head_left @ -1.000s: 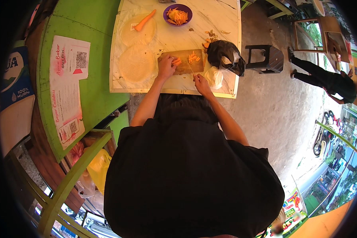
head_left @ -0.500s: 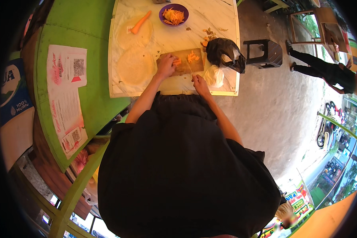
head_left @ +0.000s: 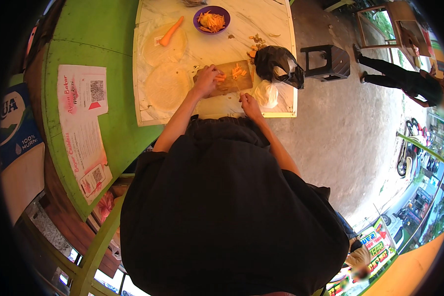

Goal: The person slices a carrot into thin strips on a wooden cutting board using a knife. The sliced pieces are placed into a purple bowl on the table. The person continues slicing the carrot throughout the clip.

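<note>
A wooden cutting board (head_left: 228,88) lies near the front edge of the marble-patterned table. My left hand (head_left: 208,79) is closed over its left part, fingers curled on a piece of carrot (head_left: 220,78). In my right hand (head_left: 250,104), at the board's front edge, is a knife (head_left: 239,90); its thin blade points at the board and is hard to make out. Cut carrot sticks (head_left: 239,72) are heaped on the board's right half. Farther back, a purple bowl (head_left: 227,24) holds more carrot strips. A whole peeled carrot (head_left: 170,33) rests at the far left.
A black plastic bag (head_left: 274,61) and a pale plastic bag (head_left: 266,95) sit right of the board, with scraps (head_left: 256,42) behind. Two pale round discs (head_left: 167,89) cover the table's left. A dark stool (head_left: 328,61) and a person (head_left: 419,89) are to the right.
The whole view has shifted and turned slightly. Both hands stay at the board in nearly the same places, and the carrot sticks look much the same.
</note>
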Demonstrator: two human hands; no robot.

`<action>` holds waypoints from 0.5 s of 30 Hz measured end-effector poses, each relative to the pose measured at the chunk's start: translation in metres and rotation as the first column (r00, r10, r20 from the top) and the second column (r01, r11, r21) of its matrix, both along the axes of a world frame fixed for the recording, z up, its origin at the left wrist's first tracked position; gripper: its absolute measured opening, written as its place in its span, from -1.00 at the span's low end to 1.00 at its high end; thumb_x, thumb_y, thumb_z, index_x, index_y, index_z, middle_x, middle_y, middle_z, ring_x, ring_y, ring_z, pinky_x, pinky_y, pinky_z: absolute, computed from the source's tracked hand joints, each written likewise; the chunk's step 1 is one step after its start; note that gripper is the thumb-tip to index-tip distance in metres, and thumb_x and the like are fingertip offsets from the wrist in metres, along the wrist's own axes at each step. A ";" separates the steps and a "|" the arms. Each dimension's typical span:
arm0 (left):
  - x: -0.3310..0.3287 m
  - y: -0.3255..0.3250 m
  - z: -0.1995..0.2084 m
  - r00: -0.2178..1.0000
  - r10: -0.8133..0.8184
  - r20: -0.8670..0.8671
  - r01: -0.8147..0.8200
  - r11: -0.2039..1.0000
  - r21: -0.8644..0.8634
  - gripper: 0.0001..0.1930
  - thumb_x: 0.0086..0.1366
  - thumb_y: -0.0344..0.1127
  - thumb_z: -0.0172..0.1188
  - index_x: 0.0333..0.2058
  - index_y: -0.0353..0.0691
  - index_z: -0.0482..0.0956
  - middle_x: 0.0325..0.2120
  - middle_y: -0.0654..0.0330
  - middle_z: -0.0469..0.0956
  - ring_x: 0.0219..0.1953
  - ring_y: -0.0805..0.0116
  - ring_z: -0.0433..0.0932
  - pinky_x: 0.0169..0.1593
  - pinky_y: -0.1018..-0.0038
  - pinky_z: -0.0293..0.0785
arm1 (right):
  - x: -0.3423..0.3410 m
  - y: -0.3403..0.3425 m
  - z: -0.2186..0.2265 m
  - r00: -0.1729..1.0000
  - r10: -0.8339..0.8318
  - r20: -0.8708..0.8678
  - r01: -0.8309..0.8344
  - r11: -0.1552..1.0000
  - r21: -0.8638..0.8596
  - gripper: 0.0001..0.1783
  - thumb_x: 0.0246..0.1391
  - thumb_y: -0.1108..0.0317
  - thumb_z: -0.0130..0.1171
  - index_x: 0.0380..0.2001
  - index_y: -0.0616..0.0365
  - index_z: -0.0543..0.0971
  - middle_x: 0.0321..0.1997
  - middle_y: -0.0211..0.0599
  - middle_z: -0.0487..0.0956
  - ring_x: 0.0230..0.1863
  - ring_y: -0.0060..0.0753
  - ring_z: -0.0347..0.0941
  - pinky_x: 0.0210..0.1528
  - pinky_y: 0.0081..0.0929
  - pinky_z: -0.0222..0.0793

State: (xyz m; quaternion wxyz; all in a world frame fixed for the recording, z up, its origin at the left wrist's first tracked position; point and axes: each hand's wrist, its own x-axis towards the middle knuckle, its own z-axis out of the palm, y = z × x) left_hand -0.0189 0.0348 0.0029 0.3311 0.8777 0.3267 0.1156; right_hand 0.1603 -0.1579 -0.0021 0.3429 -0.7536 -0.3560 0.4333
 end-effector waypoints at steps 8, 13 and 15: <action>-0.001 -0.009 -0.001 0.994 0.081 0.079 -0.087 0.993 0.076 -0.75 0.11 -0.52 0.36 -0.18 -0.25 0.70 -0.17 0.10 0.55 -0.07 0.06 0.53 0.05 0.18 0.47 | 0.000 -0.004 -0.001 1.000 0.019 0.005 -0.019 1.000 -0.008 -0.37 0.46 -0.13 -0.05 -0.28 0.31 0.60 -0.56 -0.15 0.50 -0.51 -0.29 0.47 -0.38 -0.29 0.38; -0.005 -0.022 -0.006 0.977 0.157 0.146 -0.171 0.981 0.088 -0.86 0.10 -0.46 0.41 -0.37 -0.33 0.65 -0.42 0.07 0.57 -0.24 0.01 0.57 -0.12 0.16 0.51 | -0.003 -0.005 -0.003 1.000 0.013 0.016 -0.014 1.000 0.017 -0.38 0.46 -0.12 -0.06 -0.28 0.32 0.60 -0.58 -0.16 0.49 -0.52 -0.29 0.46 -0.39 -0.29 0.37; -0.004 -0.031 -0.001 0.978 0.181 0.098 -0.183 0.983 0.003 -0.85 0.11 -0.41 0.42 -0.39 -0.33 0.64 -0.47 0.06 0.57 -0.27 0.02 0.58 -0.16 0.17 0.50 | -0.002 -0.007 -0.005 1.000 0.013 0.024 -0.013 1.000 0.006 -0.38 0.47 -0.11 -0.06 -0.28 0.32 0.60 -0.58 -0.16 0.48 -0.52 -0.29 0.46 -0.40 -0.29 0.37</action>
